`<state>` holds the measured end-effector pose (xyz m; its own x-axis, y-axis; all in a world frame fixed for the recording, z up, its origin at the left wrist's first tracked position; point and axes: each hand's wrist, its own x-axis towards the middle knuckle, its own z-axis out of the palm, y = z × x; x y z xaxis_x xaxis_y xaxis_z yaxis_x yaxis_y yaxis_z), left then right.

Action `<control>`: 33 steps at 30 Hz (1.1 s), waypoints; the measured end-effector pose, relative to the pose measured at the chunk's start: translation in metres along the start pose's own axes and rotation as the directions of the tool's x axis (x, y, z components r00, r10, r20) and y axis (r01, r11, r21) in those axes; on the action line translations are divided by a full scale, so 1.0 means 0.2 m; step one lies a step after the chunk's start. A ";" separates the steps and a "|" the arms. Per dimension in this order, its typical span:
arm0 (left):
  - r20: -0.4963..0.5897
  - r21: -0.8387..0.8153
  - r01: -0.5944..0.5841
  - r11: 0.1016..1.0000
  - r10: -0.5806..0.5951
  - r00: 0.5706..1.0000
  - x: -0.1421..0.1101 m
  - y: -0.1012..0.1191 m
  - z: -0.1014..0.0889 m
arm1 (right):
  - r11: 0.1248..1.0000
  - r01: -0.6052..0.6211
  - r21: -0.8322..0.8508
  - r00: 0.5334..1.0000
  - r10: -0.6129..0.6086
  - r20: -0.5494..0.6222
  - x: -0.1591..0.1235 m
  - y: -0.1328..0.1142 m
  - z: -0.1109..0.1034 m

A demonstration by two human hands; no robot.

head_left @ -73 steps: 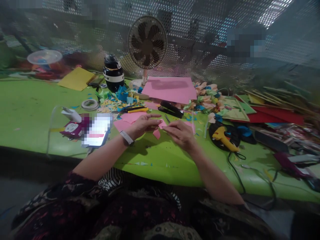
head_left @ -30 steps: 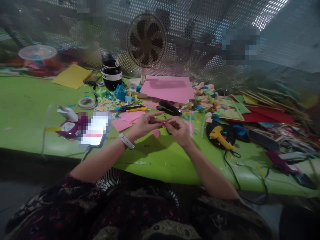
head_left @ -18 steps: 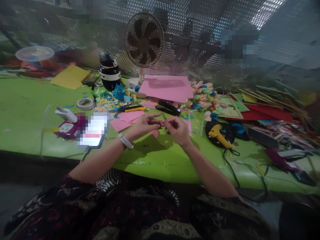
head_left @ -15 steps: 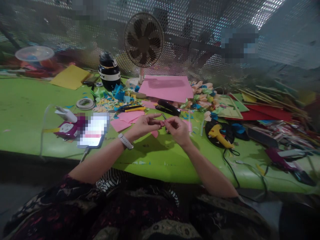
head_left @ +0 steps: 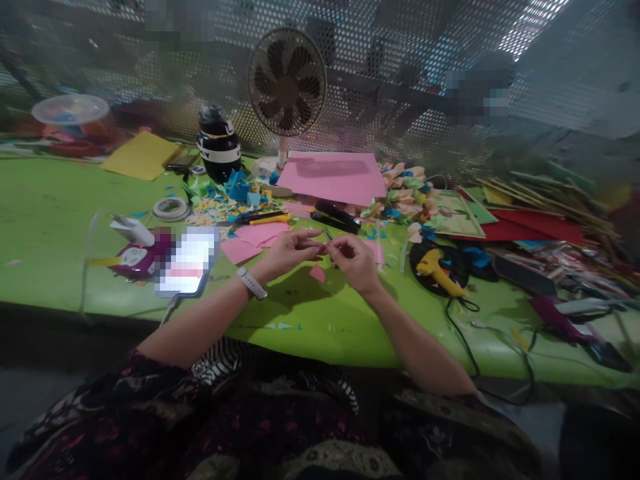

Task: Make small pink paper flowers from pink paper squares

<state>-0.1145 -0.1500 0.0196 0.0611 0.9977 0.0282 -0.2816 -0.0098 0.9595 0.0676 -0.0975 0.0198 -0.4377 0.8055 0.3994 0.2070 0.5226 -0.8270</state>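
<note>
My left hand [head_left: 290,250] and my right hand [head_left: 353,259] meet fingertip to fingertip just above the green table [head_left: 60,240]. Both pinch a small pink paper piece [head_left: 325,248] between them; most of it is hidden by the fingers. A loose pink scrap [head_left: 317,273] lies on the table right under the hands. Pink paper pieces [head_left: 250,240] lie just left of my left hand. A white band sits on my left wrist.
A phone [head_left: 186,261] lies left of the hands, with a tape roll [head_left: 170,209] behind it. A desk fan [head_left: 287,87], a black bottle [head_left: 219,145] and a pink sheet [head_left: 333,176] stand farther back. A yellow glue gun [head_left: 440,268] with its cable lies to the right, beside stacked coloured paper.
The hands lifted from the table and drew together, pinching the pink piece. A pink scrap now lies lower and clearer under them. The view shifted slightly.
</note>
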 end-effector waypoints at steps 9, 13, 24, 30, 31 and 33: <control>0.030 -0.036 0.065 0.997 -0.064 0.998 0.01 0.01 -0.01 | 0.994 -0.095 0.045 0.994 0.092 0.061 0.03 -0.01 -0.04; 0.076 -0.039 0.107 0.993 -0.104 0.992 0.02 0.00 -0.02 | 0.998 -0.023 -0.052 0.993 0.029 0.116 0.04 -0.01 -0.03; 0.086 0.013 0.163 0.986 -0.164 0.983 0.02 -0.01 -0.02 | 0.997 0.008 -0.078 0.998 -0.003 0.062 0.02 0.02 0.00; 0.145 0.121 0.194 0.973 -0.211 0.967 0.01 -0.01 -0.02 | 0.996 -0.046 -0.070 0.996 0.051 0.069 0.02 0.01 0.01; 0.153 0.124 0.201 0.972 -0.219 0.964 0.01 -0.02 -0.02 | 0.996 -0.051 -0.069 0.996 0.055 0.068 0.02 0.01 0.01; 0.164 0.125 0.210 0.970 -0.229 0.960 0.02 -0.02 -0.02 | 0.996 -0.054 -0.067 0.995 0.059 0.075 0.01 0.01 0.01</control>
<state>-0.1172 -0.1466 0.0138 0.2802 0.9487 -0.1467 -0.1408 0.1918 0.9713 0.0646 -0.0946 0.0181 -0.4887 0.8120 0.3191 0.2885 0.4956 -0.8192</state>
